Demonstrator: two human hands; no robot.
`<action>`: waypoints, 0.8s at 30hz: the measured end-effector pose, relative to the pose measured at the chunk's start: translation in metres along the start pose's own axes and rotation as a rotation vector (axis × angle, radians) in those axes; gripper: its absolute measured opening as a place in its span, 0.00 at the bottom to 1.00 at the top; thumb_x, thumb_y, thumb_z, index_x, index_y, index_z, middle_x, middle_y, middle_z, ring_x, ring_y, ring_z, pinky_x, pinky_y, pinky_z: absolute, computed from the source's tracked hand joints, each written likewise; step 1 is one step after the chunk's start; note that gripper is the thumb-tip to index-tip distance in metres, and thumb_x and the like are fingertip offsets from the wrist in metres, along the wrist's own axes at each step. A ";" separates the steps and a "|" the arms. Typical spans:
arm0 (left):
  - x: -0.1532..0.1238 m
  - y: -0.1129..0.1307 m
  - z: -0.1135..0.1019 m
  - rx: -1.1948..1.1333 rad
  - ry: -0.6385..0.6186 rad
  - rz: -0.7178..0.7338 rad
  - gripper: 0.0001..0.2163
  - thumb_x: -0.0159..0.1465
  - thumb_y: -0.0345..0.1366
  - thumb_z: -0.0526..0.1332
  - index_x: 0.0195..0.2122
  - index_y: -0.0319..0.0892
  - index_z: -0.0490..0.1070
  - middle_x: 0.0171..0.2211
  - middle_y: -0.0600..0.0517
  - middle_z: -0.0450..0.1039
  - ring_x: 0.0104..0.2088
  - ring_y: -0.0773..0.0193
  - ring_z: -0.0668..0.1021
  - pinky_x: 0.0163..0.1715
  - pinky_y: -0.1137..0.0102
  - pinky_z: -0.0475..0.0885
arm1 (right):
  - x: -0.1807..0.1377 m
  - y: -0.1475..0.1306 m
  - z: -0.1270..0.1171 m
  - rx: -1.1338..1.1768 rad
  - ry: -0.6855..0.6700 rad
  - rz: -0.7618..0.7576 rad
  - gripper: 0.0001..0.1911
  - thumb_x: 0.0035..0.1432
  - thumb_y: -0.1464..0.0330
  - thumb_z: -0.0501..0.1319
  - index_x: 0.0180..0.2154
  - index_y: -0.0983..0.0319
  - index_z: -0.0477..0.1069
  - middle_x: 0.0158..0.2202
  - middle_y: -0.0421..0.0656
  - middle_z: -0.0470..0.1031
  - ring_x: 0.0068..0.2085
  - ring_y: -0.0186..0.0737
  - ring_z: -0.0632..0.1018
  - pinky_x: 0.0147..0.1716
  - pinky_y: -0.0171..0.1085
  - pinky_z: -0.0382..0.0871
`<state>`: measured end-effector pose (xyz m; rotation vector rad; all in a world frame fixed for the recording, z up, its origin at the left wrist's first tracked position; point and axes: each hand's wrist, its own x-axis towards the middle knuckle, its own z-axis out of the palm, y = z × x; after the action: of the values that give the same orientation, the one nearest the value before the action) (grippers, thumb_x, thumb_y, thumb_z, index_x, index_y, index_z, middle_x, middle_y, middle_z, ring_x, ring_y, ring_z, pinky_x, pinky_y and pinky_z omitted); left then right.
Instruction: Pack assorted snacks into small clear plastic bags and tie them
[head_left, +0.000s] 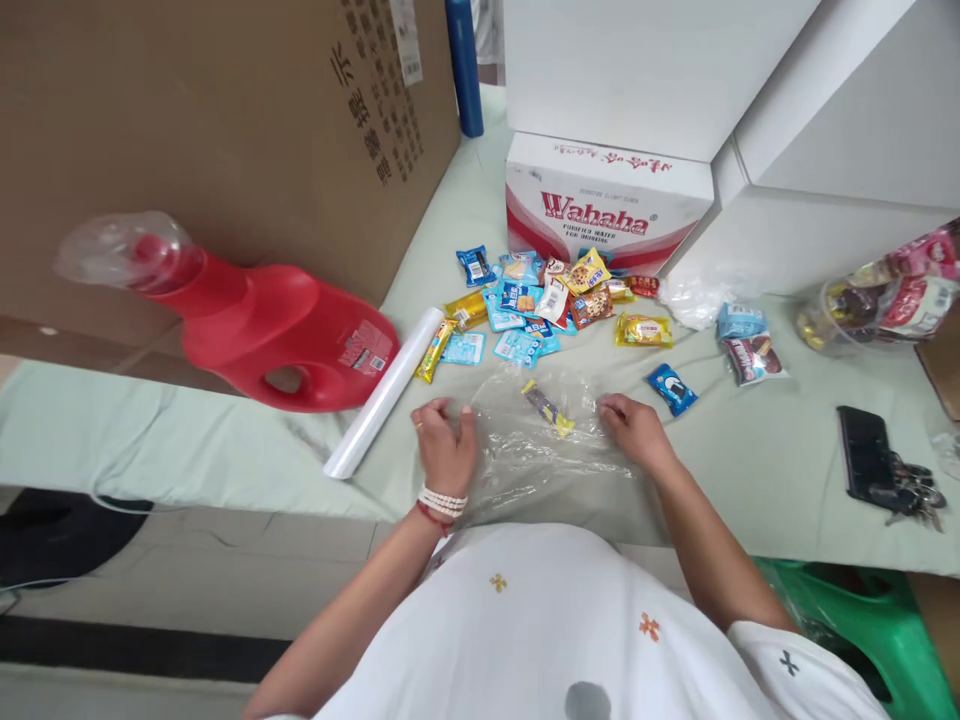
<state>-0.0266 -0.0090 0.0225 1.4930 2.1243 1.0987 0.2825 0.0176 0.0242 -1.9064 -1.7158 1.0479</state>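
A thin sheet of clear plastic film (pixel 517 465) lies spread and wrinkled on the table in front of me. Its left edge is in the curled fingers of my left hand (pixel 448 447), which has a beaded bracelet at the wrist. On the opposite side, my right hand (pixel 636 430) pinches the film's right edge. Between both hands is a small snack packet (pixel 547 407) with yellow ends and a dark middle; I cannot tell whether it is on or under the film. A white roll (pixel 386 395) rests slantwise left of my left hand.
Behind the film sits a pile of wrapped snacks (pixel 525 300), with a blue packet (pixel 672 389) to its right. A red jug (pixel 300 335) lies at left by a large carton (pixel 225 120). A Wahaha box (pixel 607 205), a phone (pixel 862 450) and keys (pixel 915 490) are around.
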 end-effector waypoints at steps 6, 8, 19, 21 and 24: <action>0.002 0.006 -0.010 0.234 -0.391 0.741 0.14 0.67 0.27 0.55 0.48 0.48 0.76 0.52 0.46 0.78 0.62 0.51 0.72 0.67 0.46 0.55 | 0.043 -0.030 -0.039 -0.187 0.321 -0.229 0.22 0.62 0.57 0.59 0.52 0.62 0.75 0.47 0.53 0.77 0.45 0.51 0.76 0.43 0.45 0.71; -0.002 0.005 -0.004 0.289 -0.550 0.770 0.15 0.70 0.30 0.53 0.53 0.47 0.75 0.57 0.45 0.77 0.62 0.52 0.73 0.67 0.45 0.56 | 0.070 -0.064 -0.035 -0.279 0.293 -0.280 0.19 0.67 0.61 0.55 0.53 0.62 0.74 0.49 0.54 0.76 0.48 0.51 0.75 0.47 0.46 0.70; -0.033 -0.016 -0.004 0.341 -0.719 0.763 0.23 0.75 0.42 0.50 0.69 0.45 0.61 0.71 0.43 0.59 0.71 0.55 0.62 0.72 0.46 0.43 | 0.110 -0.113 0.043 -0.521 -0.095 -0.125 0.16 0.64 0.58 0.62 0.45 0.64 0.75 0.44 0.51 0.78 0.44 0.47 0.77 0.43 0.38 0.68; -0.031 -0.017 -0.003 0.318 -0.721 0.758 0.23 0.75 0.42 0.50 0.69 0.46 0.61 0.71 0.44 0.59 0.71 0.55 0.61 0.72 0.46 0.42 | 0.112 -0.101 0.030 -0.426 -0.103 -0.128 0.16 0.68 0.57 0.57 0.41 0.63 0.75 0.40 0.49 0.78 0.41 0.46 0.76 0.42 0.38 0.68; -0.028 -0.017 -0.001 0.298 -0.713 0.760 0.22 0.75 0.43 0.50 0.68 0.46 0.62 0.71 0.44 0.60 0.71 0.55 0.61 0.73 0.46 0.40 | 0.124 -0.108 0.031 -0.448 0.007 -0.142 0.18 0.70 0.58 0.54 0.45 0.64 0.75 0.47 0.54 0.76 0.50 0.51 0.74 0.51 0.44 0.67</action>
<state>-0.0272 -0.0370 0.0058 2.4634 1.2685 0.2971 0.1839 0.1504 0.0449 -1.9920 -2.1869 0.6395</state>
